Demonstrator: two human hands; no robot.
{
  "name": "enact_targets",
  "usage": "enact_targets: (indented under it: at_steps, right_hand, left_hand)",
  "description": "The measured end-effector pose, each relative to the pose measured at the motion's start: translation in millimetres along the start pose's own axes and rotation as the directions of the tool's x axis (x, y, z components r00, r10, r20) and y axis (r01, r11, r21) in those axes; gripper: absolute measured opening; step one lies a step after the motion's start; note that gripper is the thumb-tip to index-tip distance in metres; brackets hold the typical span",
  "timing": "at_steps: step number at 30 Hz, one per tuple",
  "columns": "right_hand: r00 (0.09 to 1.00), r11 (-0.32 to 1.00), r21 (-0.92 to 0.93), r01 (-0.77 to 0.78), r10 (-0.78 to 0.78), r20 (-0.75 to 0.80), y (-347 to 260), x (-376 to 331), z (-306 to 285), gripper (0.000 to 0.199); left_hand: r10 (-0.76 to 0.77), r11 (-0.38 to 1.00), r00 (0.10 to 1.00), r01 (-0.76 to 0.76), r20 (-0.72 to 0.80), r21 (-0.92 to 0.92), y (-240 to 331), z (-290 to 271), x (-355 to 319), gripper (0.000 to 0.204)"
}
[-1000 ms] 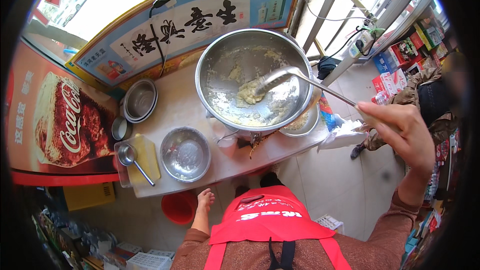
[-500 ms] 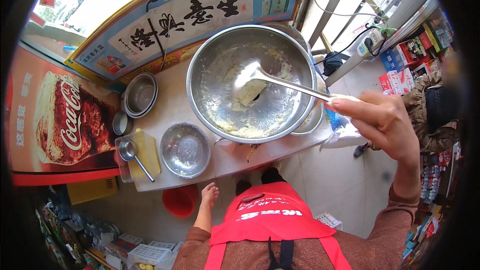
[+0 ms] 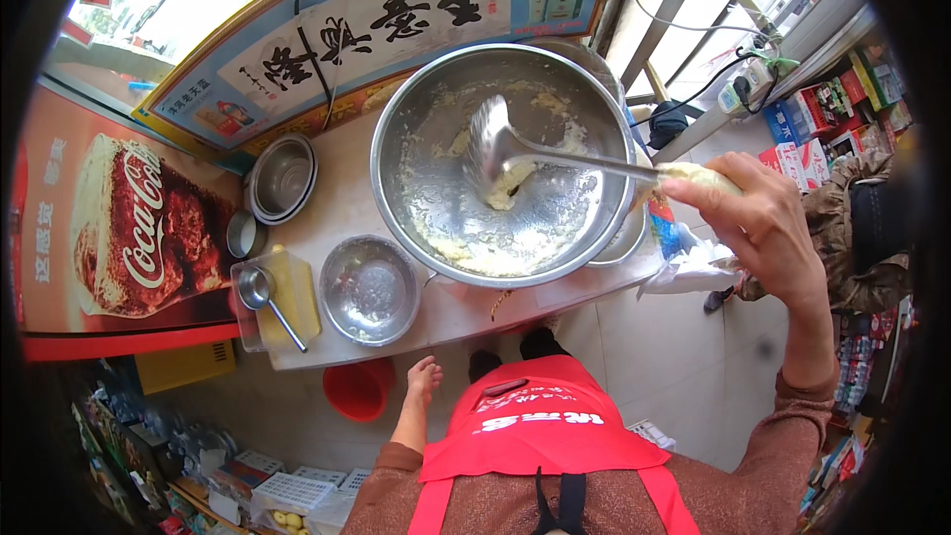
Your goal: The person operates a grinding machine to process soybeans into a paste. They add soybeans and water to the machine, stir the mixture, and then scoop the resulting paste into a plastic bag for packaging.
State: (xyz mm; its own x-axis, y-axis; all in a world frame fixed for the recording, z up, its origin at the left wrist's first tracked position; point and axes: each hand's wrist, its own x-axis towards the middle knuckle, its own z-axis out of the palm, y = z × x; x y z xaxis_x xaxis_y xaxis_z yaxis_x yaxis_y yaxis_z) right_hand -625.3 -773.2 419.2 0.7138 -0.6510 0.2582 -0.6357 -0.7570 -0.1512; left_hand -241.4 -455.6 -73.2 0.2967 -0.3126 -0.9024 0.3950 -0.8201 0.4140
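R hand [image 3: 763, 223] is clamped on the pale grip of a long steel ladle [image 3: 580, 160], fingers wrapped round it. Ladle's head is blurred, inside the big steel bowl [image 3: 475, 69] at the table's far side, right over a pale mash [image 3: 510, 186]; can't tell if they touch. Bits of mash stick to the bowl's wall. L hand [image 3: 424, 376] holds nothing, fingers apart from thumb & loosely bent, off the near edge of the table [image 3: 342, 173], near a red bucket [image 3: 352, 394].

Writing: far side has a framed sign [image 3: 367, 50] w/ big black brush chars on white, blue border, bottle pics & smaller print. Far left, a red panel [image 3: 149, 228] shows an iced dark drink, white script lettering on the glass, paler chars beside it. Red apron [image 3: 545, 426] has white print, approx. upside down here. Printed cartons [image 3: 802, 149], red/white/blue, far right.

On table, left of big bowl: a smaller steel bowl [image 3: 370, 292], stacked bowls [image 3: 282, 178], a small ladle [image 3: 257, 287] on a clear tray.
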Motion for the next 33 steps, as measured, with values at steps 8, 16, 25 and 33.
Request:
enact_targets:
  at_steps: [8,16,25,33]
  right_hand:
    - [0.938,0.898,0.293,-0.327,0.27,0.218,-25,-17,-16,0.039]
    - [0.974,0.909,0.352,-0.225,0.216,0.065,-22,-4,14,0.037]
    - [0.969,0.956,0.203,-0.209,0.176,0.172,-30,-12,-11,0.044]
    - [0.976,0.894,0.431,-0.121,0.027,0.218,-17,3,13,0.044]
  left_hand:
    - [0.014,0.999,1.0,-0.013,-0.025,0.03,1,-12,2,0.036]
    - [-0.007,0.993,1.0,0.007,0.0,0.117,-1,-24,11,0.039]
    - [0.035,0.996,0.999,-0.038,0.031,0.082,7,-23,11,0.038]
    - [-0.011,0.996,1.0,0.01,0.008,0.093,4,-23,7,0.04]
